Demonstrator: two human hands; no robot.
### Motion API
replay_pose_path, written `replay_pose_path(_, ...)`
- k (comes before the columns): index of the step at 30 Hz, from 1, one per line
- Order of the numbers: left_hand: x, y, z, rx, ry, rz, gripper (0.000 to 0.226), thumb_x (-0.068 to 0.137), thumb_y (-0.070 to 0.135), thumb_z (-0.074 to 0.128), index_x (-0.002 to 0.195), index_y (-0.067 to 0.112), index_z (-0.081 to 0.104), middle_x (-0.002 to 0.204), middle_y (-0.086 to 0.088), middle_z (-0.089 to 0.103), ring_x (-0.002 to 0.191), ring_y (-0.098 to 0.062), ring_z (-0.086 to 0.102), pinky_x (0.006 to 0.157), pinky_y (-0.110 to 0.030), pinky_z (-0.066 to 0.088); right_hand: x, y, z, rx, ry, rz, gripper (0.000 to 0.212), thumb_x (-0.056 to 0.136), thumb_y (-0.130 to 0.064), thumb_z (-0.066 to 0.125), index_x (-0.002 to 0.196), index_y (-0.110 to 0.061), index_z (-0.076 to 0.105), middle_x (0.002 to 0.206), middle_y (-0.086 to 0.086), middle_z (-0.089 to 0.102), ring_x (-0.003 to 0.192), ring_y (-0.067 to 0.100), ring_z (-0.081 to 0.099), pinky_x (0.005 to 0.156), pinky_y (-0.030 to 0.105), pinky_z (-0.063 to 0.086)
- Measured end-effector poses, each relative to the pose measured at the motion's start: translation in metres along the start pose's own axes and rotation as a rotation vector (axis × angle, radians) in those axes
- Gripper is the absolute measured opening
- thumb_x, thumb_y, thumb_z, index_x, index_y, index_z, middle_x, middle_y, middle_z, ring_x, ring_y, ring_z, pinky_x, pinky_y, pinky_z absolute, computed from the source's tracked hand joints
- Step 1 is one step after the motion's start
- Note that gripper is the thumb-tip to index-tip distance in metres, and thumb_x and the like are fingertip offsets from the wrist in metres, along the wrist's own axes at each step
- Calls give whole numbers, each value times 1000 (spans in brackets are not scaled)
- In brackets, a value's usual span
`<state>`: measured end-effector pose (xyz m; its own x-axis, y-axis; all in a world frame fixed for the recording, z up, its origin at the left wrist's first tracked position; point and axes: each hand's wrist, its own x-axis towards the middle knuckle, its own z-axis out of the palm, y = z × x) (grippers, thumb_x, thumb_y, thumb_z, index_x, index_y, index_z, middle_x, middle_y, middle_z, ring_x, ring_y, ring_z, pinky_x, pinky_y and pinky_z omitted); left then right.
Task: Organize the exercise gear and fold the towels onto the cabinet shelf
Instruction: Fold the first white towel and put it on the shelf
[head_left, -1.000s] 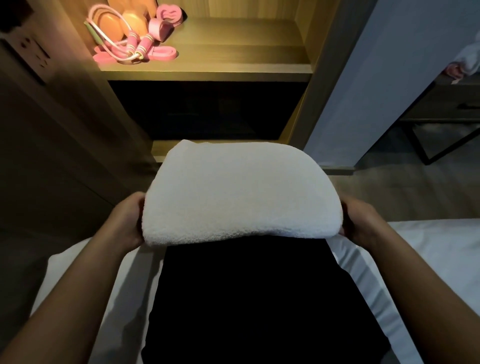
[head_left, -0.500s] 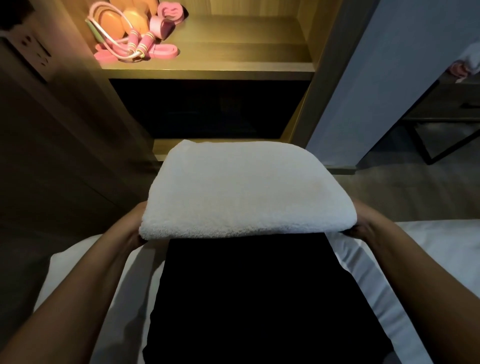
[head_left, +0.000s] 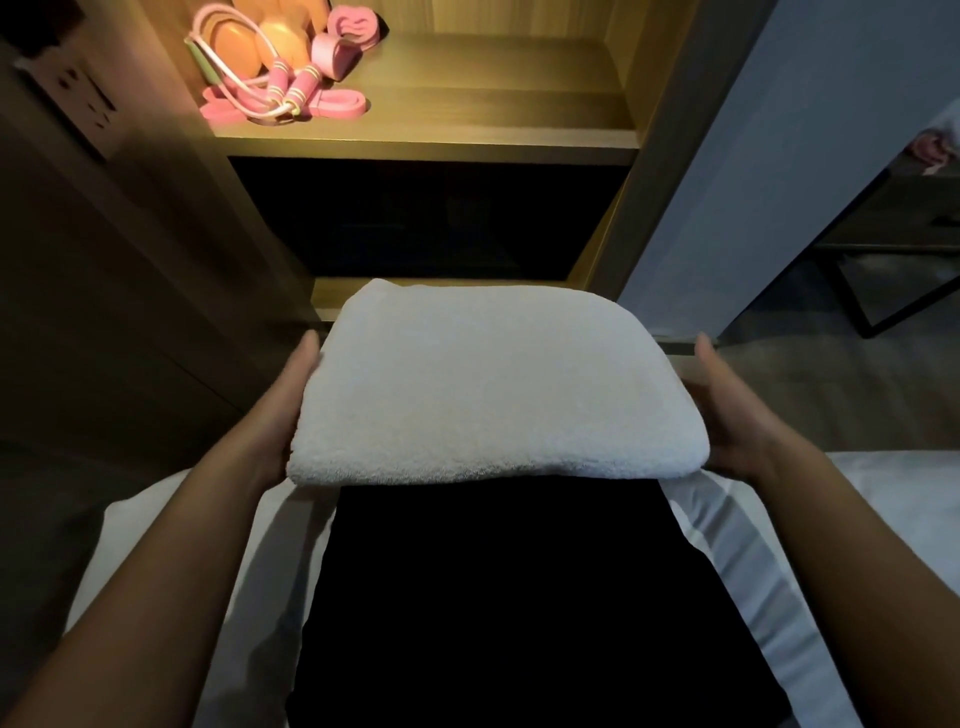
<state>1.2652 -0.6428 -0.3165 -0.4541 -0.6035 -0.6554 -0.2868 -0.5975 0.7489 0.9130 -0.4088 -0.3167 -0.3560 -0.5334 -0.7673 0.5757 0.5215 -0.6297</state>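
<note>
Folded white towel (head_left: 483, 384) held level before the cabinet's lower shelf (head_left: 335, 293), above black fabric (head_left: 493, 597) on the bed (head_left: 883, 499), left hand (head_left: 288, 415) and right hand (head_left: 730, 415) further forward along its sides than half a second ago, thumbs straight, carrying flat, not pinching, fingers hidden beneath, pink exercise gear (head_left: 280, 88) on the lit upper shelf (head_left: 467, 140), partly cut off at the top
</note>
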Motion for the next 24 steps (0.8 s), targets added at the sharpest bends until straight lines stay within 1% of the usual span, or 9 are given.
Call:
replay_pose_path(2, 6, 10, 10, 59, -6, -58, 60, 69, 68, 62, 111, 26, 64, 100, -5, 76, 89, -25, 73, 69, -36, 55, -1, -6, 11, -152, -36, -24, 69, 78, -73, 51, 123, -22, 62, 112, 9, 73, 100, 30, 71, 72, 39, 59)
replay_pose_path(4, 6, 13, 15, 194, 80, -112, 52, 82, 54, 63, 113, 11, 60, 100, -10, 71, 90, -28, 69, 71, -36, 51, 0, -2, 23, -328, 19, -84, 64, 82, -53, 64, 130, -11, 57, 117, 12, 69, 105, 31, 67, 83, 40, 55)
replay_pose_path(6, 8, 8, 13, 301, 178, -58, 39, 94, 41, 58, 115, 9, 53, 97, -5, 62, 86, -21, 61, 65, -33, 46, 4, 7, 27, -426, 195, -222, 53, 90, -44, 64, 129, -9, 56, 124, 13, 63, 110, 32, 61, 96, 46, 50)
replay_pose_path(10, 3, -2, 15, 324, 211, 44, 30, 97, 37, 55, 116, 13, 52, 96, 1, 60, 84, -15, 59, 62, -30, 44, -4, 13, 23, -438, 159, -232, 45, 94, -43, 58, 129, -17, 53, 125, 10, 59, 113, 31, 57, 101, 48, 46)
replay_pose_path(15, -8, -6, 19, 430, 186, 25, 29, 98, 41, 51, 115, 18, 50, 97, 4, 58, 87, -14, 57, 69, -34, 45, -14, 10, 25, -743, 154, -230, 49, 97, -45, 50, 134, -12, 48, 118, 4, 54, 107, 23, 54, 88, 39, 46)
replay_pose_path(17, -8, -6, 19, 623, 342, 163, 27, 95, 43, 54, 105, 18, 51, 94, 5, 57, 83, -13, 55, 66, -33, 44, -15, 11, 25, -893, 296, -397, 41, 98, -41, 51, 126, -11, 53, 110, 3, 56, 91, 15, 54, 73, 29, 43)
replay_pose_path(19, -10, 0, 21, 681, 463, 277, 23, 88, 46, 55, 94, 24, 53, 90, 2, 59, 79, -16, 57, 62, -31, 45, -17, 8, 27, -903, 429, -535, 37, 96, -41, 54, 119, -13, 60, 106, 3, 62, 79, 6, 52, 61, 23, 37)
replay_pose_path(21, -10, 9, 25, 714, 400, 178, 30, 82, 54, 53, 92, 26, 52, 90, 0, 59, 81, -20, 59, 60, -31, 46, -17, 2, 27, -830, 345, -444, 41, 95, -47, 53, 120, -15, 59, 111, 3, 63, 84, 9, 56, 65, 26, 43)
replay_pose_path(24, -4, 15, 31, 612, 306, -51, 51, 82, 56, 53, 108, 12, 50, 97, -8, 58, 87, -29, 58, 66, -36, 47, -20, -1, 29, -566, 172, -166, 57, 91, -56, 54, 128, -14, 55, 122, 7, 61, 108, 28, 59, 93, 46, 50)
